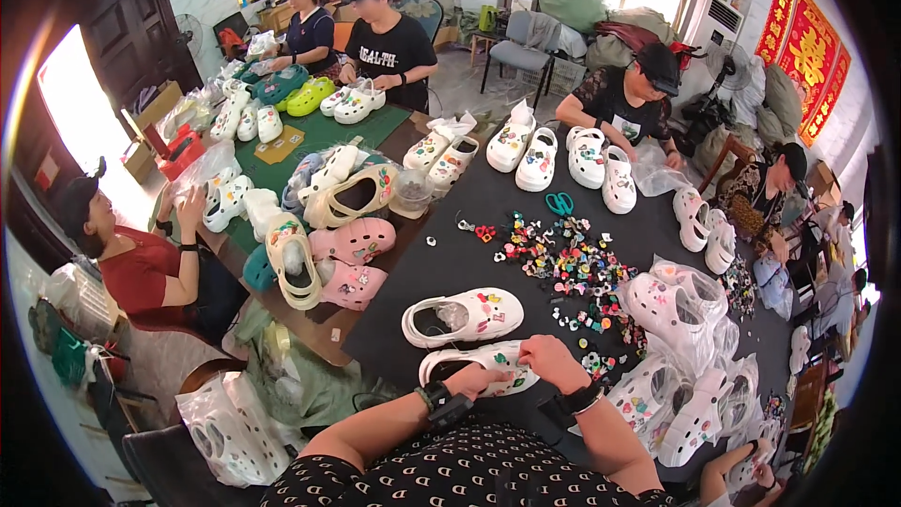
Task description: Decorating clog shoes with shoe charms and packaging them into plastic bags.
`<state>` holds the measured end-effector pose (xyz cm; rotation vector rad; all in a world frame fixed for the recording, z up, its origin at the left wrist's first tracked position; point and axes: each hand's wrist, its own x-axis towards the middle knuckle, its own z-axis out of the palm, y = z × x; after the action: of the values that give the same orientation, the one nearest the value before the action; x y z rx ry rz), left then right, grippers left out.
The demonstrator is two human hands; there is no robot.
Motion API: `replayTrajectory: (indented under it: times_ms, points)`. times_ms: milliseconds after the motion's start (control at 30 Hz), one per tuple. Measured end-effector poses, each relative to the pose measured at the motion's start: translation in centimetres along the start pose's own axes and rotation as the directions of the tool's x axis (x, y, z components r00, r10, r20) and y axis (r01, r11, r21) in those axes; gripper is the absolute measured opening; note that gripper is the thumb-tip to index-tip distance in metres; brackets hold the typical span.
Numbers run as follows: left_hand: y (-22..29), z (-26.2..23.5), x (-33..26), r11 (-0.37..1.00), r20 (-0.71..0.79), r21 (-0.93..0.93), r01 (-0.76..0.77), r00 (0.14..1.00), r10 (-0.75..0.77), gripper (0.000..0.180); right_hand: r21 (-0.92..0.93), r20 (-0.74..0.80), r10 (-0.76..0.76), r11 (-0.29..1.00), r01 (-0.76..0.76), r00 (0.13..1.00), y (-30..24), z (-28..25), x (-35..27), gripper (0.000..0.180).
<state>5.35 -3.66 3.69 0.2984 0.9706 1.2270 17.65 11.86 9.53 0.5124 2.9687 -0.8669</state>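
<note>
Both hands grasp 1 white clog (long axis running left-right), left hand at its heel end, right hand pinching charms over its toe

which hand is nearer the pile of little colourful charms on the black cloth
Right. The right hand rests on the toe end of the white clog, just beside the charm pile. The left hand grips the clog's heel side, farther from the charms.

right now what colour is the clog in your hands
White, with small coloured charms on top; the clog shows best in the head view.
</note>
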Motion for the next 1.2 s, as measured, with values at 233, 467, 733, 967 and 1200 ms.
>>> replayTrajectory:
  times_ms: [233, 467, 733, 967, 1200]
  points:
    - [-0.3, -0.3, 0.1, 1.000, 0.006, -0.006, 0.024, 1.000, -0.024, 0.048, -0.106, -0.106, -0.144, 0.985, 0.133, 0.984, -0.2, -0.7, 0.9, 0.021]
    - [-1.0, -0.5, -0.1, 0.999, 0.077, -0.012, -0.052, 0.996, 0.053, 0.053, 0.183, 0.307, 0.192, 0.949, -0.255, 0.932, -0.1, -1.6, 2.0, 0.049]
    - [-3.0, -1.3, 1.2, 0.994, 0.110, 0.041, -0.104, 0.989, 0.098, 0.060, -0.131, 0.241, 0.201, 0.976, -0.173, 0.950, -0.5, -0.4, 1.4, 0.052]
    - [1.9, -0.3, -1.0, 0.994, -0.005, 0.111, 0.004, 1.000, -0.004, 0.045, 0.227, 0.104, 0.095, 0.967, -0.117, 0.990, 1.7, 0.6, 0.7, 0.038]
    - [5.6, -0.7, -4.1, 0.860, -0.215, 0.457, 0.225, 0.967, -0.139, 0.046, 0.280, -0.054, 0.029, 0.960, -0.013, 0.998, 0.7, 4.3, -1.0, 0.036]
